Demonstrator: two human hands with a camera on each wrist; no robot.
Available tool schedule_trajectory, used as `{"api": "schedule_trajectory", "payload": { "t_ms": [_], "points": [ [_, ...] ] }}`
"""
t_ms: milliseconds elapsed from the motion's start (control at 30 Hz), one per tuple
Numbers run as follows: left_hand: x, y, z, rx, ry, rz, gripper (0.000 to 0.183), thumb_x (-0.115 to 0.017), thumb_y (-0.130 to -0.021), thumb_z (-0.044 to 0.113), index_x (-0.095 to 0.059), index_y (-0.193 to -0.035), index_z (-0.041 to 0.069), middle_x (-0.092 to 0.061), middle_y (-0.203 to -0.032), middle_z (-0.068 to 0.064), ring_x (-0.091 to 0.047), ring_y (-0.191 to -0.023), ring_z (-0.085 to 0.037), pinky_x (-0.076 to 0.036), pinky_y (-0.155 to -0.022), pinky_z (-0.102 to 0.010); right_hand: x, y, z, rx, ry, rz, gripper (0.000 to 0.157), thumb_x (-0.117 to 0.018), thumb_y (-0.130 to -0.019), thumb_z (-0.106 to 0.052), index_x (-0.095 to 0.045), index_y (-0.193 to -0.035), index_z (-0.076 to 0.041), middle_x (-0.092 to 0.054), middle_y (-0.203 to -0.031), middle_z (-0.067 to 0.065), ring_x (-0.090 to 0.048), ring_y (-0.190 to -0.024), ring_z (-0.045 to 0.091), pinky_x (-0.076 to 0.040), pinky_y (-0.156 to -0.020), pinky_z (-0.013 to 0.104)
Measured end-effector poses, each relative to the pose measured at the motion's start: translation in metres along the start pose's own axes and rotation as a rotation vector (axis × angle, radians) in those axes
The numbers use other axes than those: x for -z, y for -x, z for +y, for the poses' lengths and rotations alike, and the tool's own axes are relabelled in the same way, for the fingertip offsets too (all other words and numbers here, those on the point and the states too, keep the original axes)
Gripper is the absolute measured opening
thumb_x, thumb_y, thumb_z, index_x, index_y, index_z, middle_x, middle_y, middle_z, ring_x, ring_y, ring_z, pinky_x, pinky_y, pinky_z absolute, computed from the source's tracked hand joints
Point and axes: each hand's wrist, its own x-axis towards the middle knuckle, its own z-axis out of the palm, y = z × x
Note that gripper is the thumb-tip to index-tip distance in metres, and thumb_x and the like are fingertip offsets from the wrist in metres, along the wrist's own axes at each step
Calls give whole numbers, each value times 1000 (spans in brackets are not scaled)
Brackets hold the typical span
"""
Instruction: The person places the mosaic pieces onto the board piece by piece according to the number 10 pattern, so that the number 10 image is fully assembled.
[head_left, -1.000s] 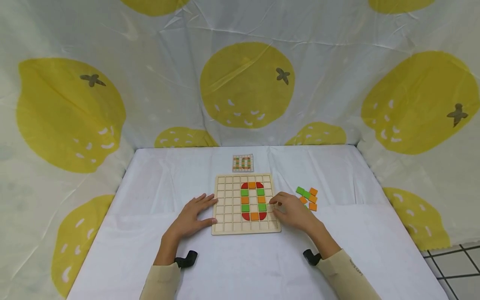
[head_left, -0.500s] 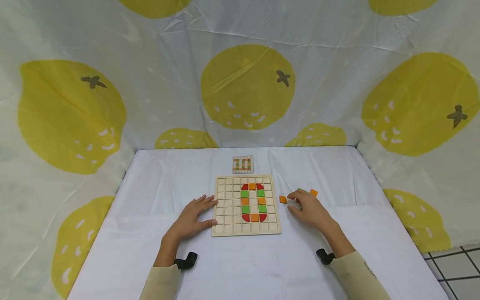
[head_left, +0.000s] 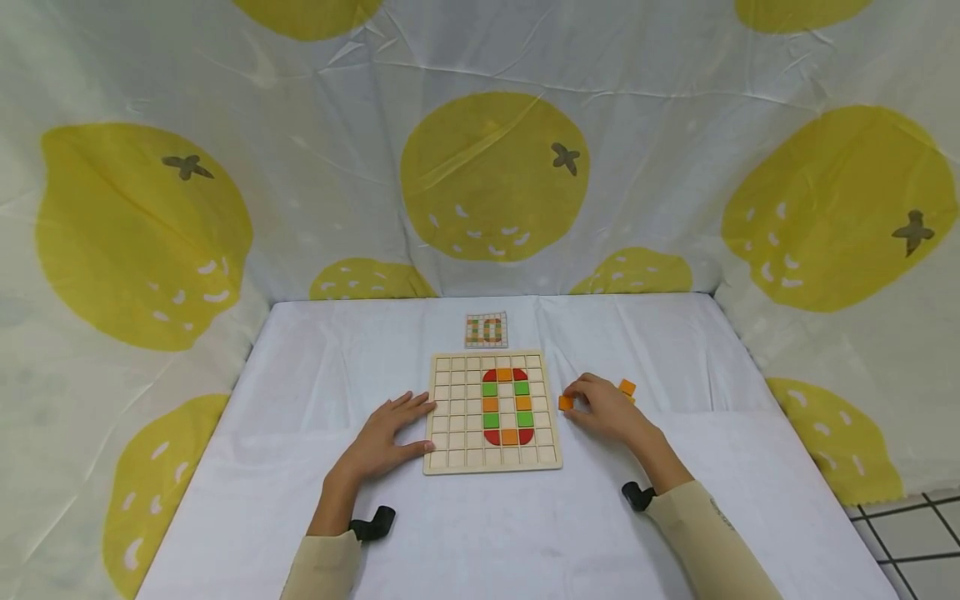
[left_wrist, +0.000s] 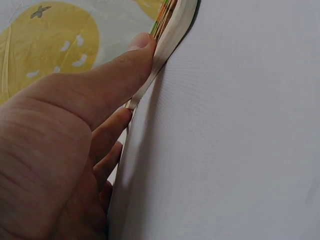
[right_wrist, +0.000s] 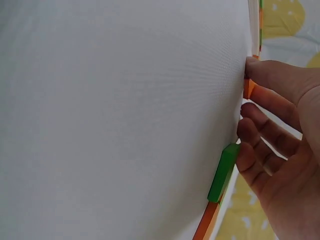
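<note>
In the head view a square wooden grid board (head_left: 459, 460) lies mid-table. Red, green and orange tiles on it form an upright oval ring. My left hand (head_left: 386, 433) rests at the board's left edge with its fingers spread; in the left wrist view the thumb (left_wrist: 135, 55) touches the rim. Just right of the board, my right hand (head_left: 606, 408) pinches an orange tile (head_left: 566, 403) between thumb and index finger. The right wrist view has this orange tile (right_wrist: 247, 89) below the thumb tip, low over the cloth. The other right fingers are bent beside a green tile (right_wrist: 223, 172).
More orange tiles (head_left: 627, 387) lie right of my right hand, which hides part of that pile. A small pattern card (head_left: 486, 330) lies behind the board. White cloth (head_left: 495, 533) covers the table, and a lemon-print curtain (head_left: 645, 167) stands around it.
My right hand moved from the board's right edge rightward toward the tile pile, then back left to the orange tile, which came into view beside the board. The left hand stayed still.
</note>
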Motion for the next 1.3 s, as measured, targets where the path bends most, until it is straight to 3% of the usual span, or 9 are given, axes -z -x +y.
{"api": "schedule_trajectory", "payload": {
  "t_ms": [367, 600, 767, 1100, 1300],
  "points": [
    [-1, 0, -1, -3, 7, 4, 74, -76, -88, 51, -52, -153, 24, -42, -164, 1, -27, -157, -33, -17, -127, -58, 5, -3, -7, -26, -46, 39, 24, -76, -94, -23, -74, -115, -13, -68, -102, -2, -58, -91, 17, -54, -83, 34],
    [0, 0, 0, -18, 4, 7, 74, -77, -88, 50, -52, -153, 22, -42, -164, 1, -28, -157, -33, -18, -127, -59, 4, -18, -21, 57, -66, 87, 26, -75, -95, -25, -74, -116, -10, -70, -104, 0, -60, -89, 16, -53, -77, 31],
    [1, 0, 1, 1, 18, 2, 74, -77, -88, 49, -53, -153, 23, -41, -164, 2, -27, -158, -33, -17, -127, -58, 0, -33, -37, 70, -105, 84, 29, -75, -94, -27, -74, -117, -9, -69, -102, -1, -58, -88, 15, -52, -74, 28],
    [-4, 1, 1, 10, 23, -21, 74, -76, -89, 52, -51, -153, 25, -41, -165, 3, -26, -158, -33, -17, -128, -58, -24, -60, -74, 144, -154, 51, 30, -73, -96, -29, -73, -121, -12, -69, -112, 0, -61, -97, 15, -57, -87, 33],
    [-2, 0, -1, 8, 1, 13, 73, -76, -89, 51, -53, -153, 25, -42, -164, 3, -28, -157, -32, -18, -127, -58, -33, -81, -99, 184, -165, 21, 28, -72, -96, -27, -73, -120, -12, -68, -110, -2, -59, -92, 13, -55, -83, 30]
  ]
}}
